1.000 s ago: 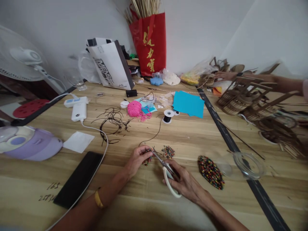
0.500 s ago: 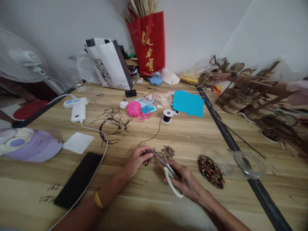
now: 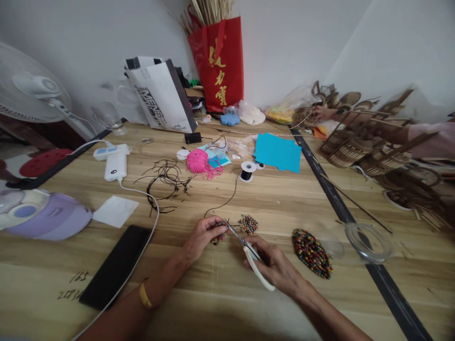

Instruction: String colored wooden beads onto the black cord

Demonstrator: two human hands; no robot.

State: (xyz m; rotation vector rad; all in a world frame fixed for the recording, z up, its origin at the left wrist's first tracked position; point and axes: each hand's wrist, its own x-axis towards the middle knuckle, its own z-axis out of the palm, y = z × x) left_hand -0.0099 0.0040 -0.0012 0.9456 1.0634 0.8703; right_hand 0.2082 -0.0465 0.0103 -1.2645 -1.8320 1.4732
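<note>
Between thumb and fingers, my left hand (image 3: 202, 237) pinches a small cluster of multicoloured beads (image 3: 217, 239). My right hand (image 3: 275, 266) is wrapped round white-handled scissors (image 3: 259, 270), whose blade tips reach the beads at my left fingertips. Just beyond the blades lies a second small bead cluster (image 3: 248, 224) with short dark cord ends near it. A black cord runs across the wood from the spool (image 3: 246, 171) towards my left hand. Right of my right hand rests a larger oval pile of beads (image 3: 312, 254).
A black phone (image 3: 115, 266) and a white cable lie at left, near tangled black cords (image 3: 167, 177). Farther back are pink yarn (image 3: 197, 160), blue sheets (image 3: 277, 152) and a red bag (image 3: 222, 66). At right, another person's hand (image 3: 323, 113) reaches among woven baskets (image 3: 350, 150).
The scissors' handles have drawn closer together, and my right fingers have closed in with them. My left hand stays in place. The other person's arm at right has shifted slightly.
</note>
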